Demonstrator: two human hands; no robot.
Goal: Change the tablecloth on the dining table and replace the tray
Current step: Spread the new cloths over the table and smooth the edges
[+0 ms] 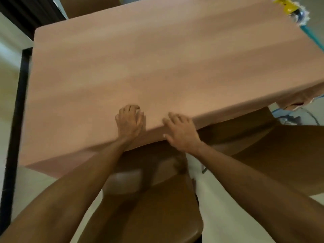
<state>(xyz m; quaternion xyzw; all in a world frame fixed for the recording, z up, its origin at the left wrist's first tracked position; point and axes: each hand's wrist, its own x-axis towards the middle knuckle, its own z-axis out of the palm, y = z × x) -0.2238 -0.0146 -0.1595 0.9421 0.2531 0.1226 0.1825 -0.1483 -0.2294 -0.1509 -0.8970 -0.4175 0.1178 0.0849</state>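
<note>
From my seat at the remote feed, the pink tablecloth point(157, 58) fills most of the frame. It lies flat and smooth from the upper edge down to the centre and drapes over the near edge and the left side. The dining table itself is hidden under it.

Both hands are at the near edge of the cloth, just below the middle of the frame, close together but not touching. The left hand point(129, 120) rests on top of the cloth just inside the edge, knuckles up and fingers curled tightly under. The picture is blurred there, and I cannot tell whether those fingers pinch a fold of cloth or just press on it. The right hand point(182, 132) lies across the edge itself. Its fingers are fairly straight and a little spread on the top surface, and its thumb points down along the hanging side. It seems to press on the cloth rather than grip it.

A brown chair point(157, 216) stands in the lower centre between my forearms, its back tucked under the hanging cloth. A second brown chair point(280, 155) sits at lower right. A black frame point(17, 102) runs down the left edge. In the upper right corner a blurred yellow and blue object point(289, 7) pokes past the table's far corner.
</note>
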